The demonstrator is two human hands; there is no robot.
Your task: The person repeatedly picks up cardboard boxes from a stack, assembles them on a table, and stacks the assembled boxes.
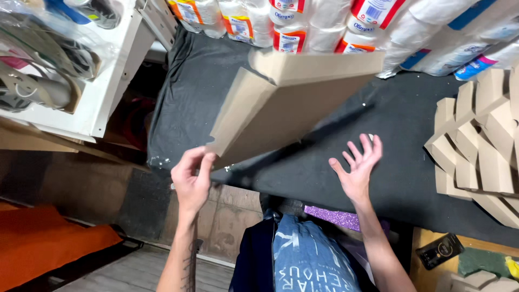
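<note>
The left hand (192, 176) is raised, fingers pinched on the lower corner of a tilted cardboard box (286, 103) held above the black surface (411, 140); the right hand (358, 165) is palm-up, fingers spread, holding nothing, just below the box; folded boxes (478, 146) are stacked to the right.

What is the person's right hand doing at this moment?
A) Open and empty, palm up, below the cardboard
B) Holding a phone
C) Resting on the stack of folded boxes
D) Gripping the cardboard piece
A: the right hand is spread open with nothing in it, apart from the cardboard piece, which only the left hand pinches at its lower corner.
</note>
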